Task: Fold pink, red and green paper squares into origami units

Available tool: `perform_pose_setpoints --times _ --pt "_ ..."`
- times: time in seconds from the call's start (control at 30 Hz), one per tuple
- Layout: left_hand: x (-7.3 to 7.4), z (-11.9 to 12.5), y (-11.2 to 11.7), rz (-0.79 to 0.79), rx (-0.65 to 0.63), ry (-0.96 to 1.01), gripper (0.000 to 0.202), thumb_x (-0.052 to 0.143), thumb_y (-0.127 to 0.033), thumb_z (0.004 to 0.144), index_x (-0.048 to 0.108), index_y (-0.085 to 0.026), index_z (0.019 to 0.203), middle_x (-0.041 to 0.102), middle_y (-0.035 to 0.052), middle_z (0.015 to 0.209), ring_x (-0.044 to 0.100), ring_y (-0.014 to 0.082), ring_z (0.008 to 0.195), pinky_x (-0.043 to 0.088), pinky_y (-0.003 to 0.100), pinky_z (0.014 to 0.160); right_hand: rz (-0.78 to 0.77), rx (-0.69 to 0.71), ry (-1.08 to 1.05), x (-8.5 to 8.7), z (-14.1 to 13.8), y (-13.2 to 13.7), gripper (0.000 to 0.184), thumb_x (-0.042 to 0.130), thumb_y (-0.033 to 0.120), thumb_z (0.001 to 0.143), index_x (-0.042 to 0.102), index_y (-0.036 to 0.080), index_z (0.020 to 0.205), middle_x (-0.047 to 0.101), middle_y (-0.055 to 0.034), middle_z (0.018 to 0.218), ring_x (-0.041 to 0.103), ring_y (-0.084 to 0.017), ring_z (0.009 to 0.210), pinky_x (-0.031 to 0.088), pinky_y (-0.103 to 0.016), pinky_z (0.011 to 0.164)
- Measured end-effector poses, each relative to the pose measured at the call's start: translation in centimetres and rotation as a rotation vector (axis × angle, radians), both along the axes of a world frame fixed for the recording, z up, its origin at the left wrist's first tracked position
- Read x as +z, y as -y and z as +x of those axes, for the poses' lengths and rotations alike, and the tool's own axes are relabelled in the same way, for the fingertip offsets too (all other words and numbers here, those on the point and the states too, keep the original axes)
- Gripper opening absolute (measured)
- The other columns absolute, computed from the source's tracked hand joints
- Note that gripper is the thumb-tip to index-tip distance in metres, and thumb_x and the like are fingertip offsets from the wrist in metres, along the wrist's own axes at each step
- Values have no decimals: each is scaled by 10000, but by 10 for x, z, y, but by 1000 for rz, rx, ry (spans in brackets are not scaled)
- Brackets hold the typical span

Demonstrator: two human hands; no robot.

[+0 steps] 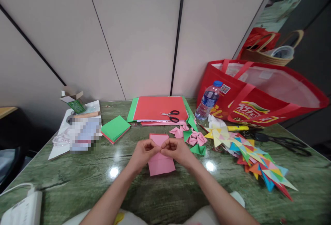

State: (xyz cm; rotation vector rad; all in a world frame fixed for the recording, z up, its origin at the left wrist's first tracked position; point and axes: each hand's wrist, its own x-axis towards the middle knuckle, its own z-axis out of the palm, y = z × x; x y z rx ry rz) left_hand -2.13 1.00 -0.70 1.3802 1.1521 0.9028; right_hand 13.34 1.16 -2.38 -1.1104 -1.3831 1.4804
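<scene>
A pink sheet of paper (161, 167) with a crease across it lies in front of me at the middle of the table. My left hand (143, 152) pinches at the paper's middle, thumb and forefinger closed together. Mirroring it from the other side, my right hand (178, 152) is closed in a pinch too, and the two sets of fingertips nearly touch. My fingers cover part of the sheet. A red edge shows along its far side. Just beyond my right hand lie folded pink paper pieces (198, 138) and a folded green piece (198, 150).
Black-handled scissors (173, 115) rest on a stack of red paper (160, 106). Left stands a green paper stack (116, 128). A water bottle (209, 101), a red bag (232, 95) and colourful folded paper stars (254, 156) are on the right. A white power bank (24, 208) sits front left.
</scene>
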Motion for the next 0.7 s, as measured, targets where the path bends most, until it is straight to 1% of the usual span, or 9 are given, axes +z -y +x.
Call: perform_pose_setpoints --times 0.17,0.3,0.37,0.47,0.57,0.63,0.7 --pt "-2 0 0 46 31 -11 206 632 -297 649 581 -116 564 544 -15 537 447 85 510 326 186 489 71 -28 50 -6 -3 -2 96 596 229 617 546 147 617 516 29 557 432 -77 488 328 -203 473" --pt "-6 3 0 65 54 -31 225 635 -316 646 583 -111 568 547 -7 544 448 88 511 335 191 490 95 -64 139 -7 -3 -3 32 545 165 603 537 149 577 513 30 522 440 -85 475 339 -200 460" --pt "-7 3 0 53 78 -28 228 634 -323 646 585 -113 573 541 -8 538 446 89 504 333 190 480 94 -78 169 -6 -2 -3 36 524 134 592 555 146 578 536 21 533 462 -90 487 359 -200 471" --pt "-6 -2 -3 31 146 0 220 644 -320 640 585 -116 584 530 -16 529 436 81 491 316 179 458 83 -103 191 -3 1 -4 78 506 113 582 578 143 580 560 13 541 483 -96 490 378 -203 479" --pt "-1 -13 -10 23 239 45 227 672 -319 614 583 -113 579 534 -23 518 426 69 470 296 172 446 59 -122 192 -5 7 -7 88 497 104 579 570 146 552 547 18 493 488 -99 465 382 -203 461" --pt "3 -20 -14 37 326 92 233 687 -318 595 579 -113 568 542 -27 510 427 66 464 292 170 445 47 -140 185 -7 13 -11 75 507 109 581 558 148 543 531 23 467 488 -101 454 386 -205 451" --pt "6 -24 -16 56 395 138 228 693 -313 587 580 -116 567 550 -31 512 433 65 467 300 170 451 44 -158 122 -8 17 -13 26 540 155 607 559 149 591 534 22 495 497 -103 460 407 -214 463"
